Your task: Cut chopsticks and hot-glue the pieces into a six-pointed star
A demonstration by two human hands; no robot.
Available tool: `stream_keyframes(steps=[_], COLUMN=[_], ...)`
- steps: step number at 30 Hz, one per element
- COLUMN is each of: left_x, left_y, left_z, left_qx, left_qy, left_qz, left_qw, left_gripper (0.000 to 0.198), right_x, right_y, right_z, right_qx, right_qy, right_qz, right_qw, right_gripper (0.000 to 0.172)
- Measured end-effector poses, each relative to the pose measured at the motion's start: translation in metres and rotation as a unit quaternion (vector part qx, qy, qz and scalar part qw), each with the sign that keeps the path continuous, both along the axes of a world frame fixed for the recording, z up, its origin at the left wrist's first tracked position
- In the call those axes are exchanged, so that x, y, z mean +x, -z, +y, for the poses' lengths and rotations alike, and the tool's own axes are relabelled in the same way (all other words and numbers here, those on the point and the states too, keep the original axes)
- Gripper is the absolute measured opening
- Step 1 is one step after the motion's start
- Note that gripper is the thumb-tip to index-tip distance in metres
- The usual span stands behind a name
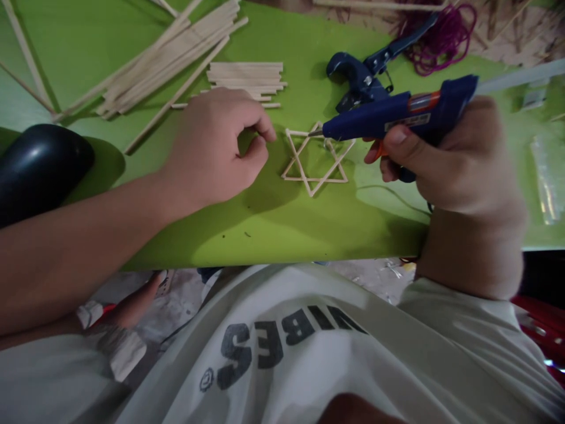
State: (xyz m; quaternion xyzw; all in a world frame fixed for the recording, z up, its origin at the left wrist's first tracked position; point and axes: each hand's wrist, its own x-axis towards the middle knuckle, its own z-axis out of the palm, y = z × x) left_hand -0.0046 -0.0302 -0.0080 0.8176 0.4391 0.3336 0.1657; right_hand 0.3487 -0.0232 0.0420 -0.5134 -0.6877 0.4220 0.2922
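Observation:
A six-pointed star of thin wooden sticks (303, 166) lies flat on the green table. In my right hand (459, 153) is a blue glue gun (397, 115), fingers wrapped around its handle near the orange trigger. Its metal nozzle meets the star's upper edge, touching or just above it. My left hand (220, 141) rests left of the star, apart from it. Its thumb and index finger are curled together with nothing visible between them; the other fingers are hidden. Behind that hand lies a row of short cut sticks (247, 76).
Long wooden sticks (176, 56) are piled at upper left. A blue cutter (362, 79) and purple cord (441, 41) lie beyond the glue gun. A dark rounded object (44, 168) sits at left, a clear glue stick or wrapper (545, 179) at right. The green table's (273, 247) near edge borders my shirt.

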Motion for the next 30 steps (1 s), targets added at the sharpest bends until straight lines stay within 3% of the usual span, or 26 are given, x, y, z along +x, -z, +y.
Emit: stream_keyframes(steps=[7, 13, 19, 25, 30], left_x=[0.002, -0.001, 0.000, 0.000, -0.001], left_y=[-0.002, 0.002, 0.001, -0.001, 0.000], left_z=[-0.002, 0.000, -0.001, -0.001, 0.000], left_qx=[-0.007, -0.001, 0.000, -0.005, -0.003], left_qy=[-0.002, 0.002, 0.003, 0.002, 0.003], left_qz=[-0.007, -0.009, -0.012, -0.006, -0.009], left_qw=[1.000, 1.000, 1.000, 1.000, 1.000], left_gripper=[0.028, 0.028, 0.028, 0.029, 0.029], right_x=[-0.013, -0.016, -0.014, -0.010, -0.010], right_y=[-0.006, -0.007, -0.005, -0.002, -0.001], right_z=[-0.003, -0.003, -0.005, -0.007, -0.005], right_qx=[0.000, 0.006, 0.007, -0.006, 0.021], right_qy=[0.026, 0.016, 0.008, 0.036, 0.019], right_qz=[-0.011, -0.005, -0.010, -0.011, -0.016], right_qw=[1.000, 1.000, 1.000, 0.999, 0.999], right_gripper=[0.069, 0.064, 0.041, 0.039, 0.042])
